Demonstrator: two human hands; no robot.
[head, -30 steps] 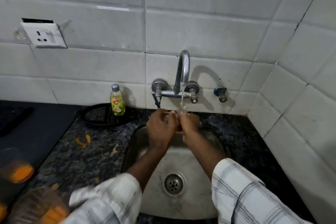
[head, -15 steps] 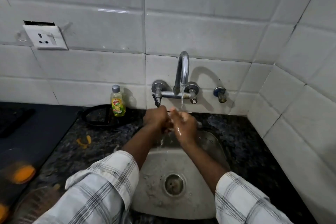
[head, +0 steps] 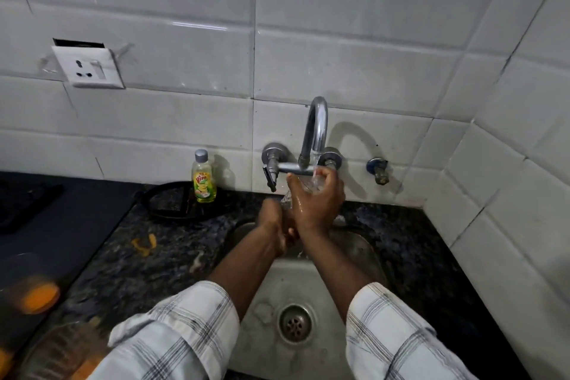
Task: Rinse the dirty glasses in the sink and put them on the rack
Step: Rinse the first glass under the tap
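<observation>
At the far lower left of the frame, two blurred glasses with orange residue, one point(head: 34, 293) above the other point(head: 61, 352), wait on the dark surface point(head: 129, 262), so by my judgement the job is early: one glass is being rinsed, at least these two remain, and no rack is in view. Moving right, orange scraps point(head: 144, 244) lie on the speckled stone, and a bottle of dish soap point(head: 203, 177) stands on a black ring against the tiled wall, near the left tap handle. At centre, the left hand point(head: 273, 225) sits low over the steel sink point(head: 364, 253), curled around something beneath the other hand; what it grips I cannot tell. The right hand point(head: 317, 203) is closed around a clear glass point(head: 311, 185), held up directly under the curved tap point(head: 316, 129), with water running onto it. The glass is mostly hidden by fingers. Both checked sleeves fill the lower frame. To the right, the surface is bare up to the tiled side wall at the right edge, which hems that side in; the open room for setting things down lies leftward, though the waiting glasses sit close to the front edge there.
</observation>
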